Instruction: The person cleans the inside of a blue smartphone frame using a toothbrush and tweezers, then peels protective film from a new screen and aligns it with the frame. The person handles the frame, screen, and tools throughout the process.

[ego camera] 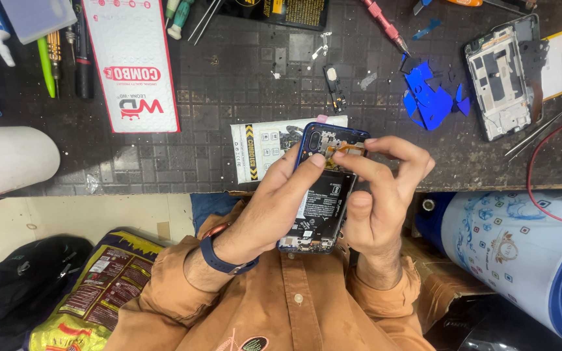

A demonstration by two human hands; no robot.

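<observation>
1. Phone (323, 195), blue-framed with back cover off and black battery exposed, sits above the lap at the near edge of the dark work mat (229, 84).
2. Left hand (274, 208) grips phone's left side, thumb across its upper part.
3. Right hand (378, 195) steadies right edge; its fingertips (359, 159) pinch at the orange flex near the top.
4. Blue shards (430, 97) and a bare phone frame (502, 78) lie well apart, on the mat's right.

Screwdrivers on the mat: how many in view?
4, possibly more hidden: a pink-handled screwdriver top centre, a green-handled screwdriver beside the white box, and a yellow-handled screwdriver and black-handled screwdriver left of that box. Frame edges cut off other tools.
</observation>
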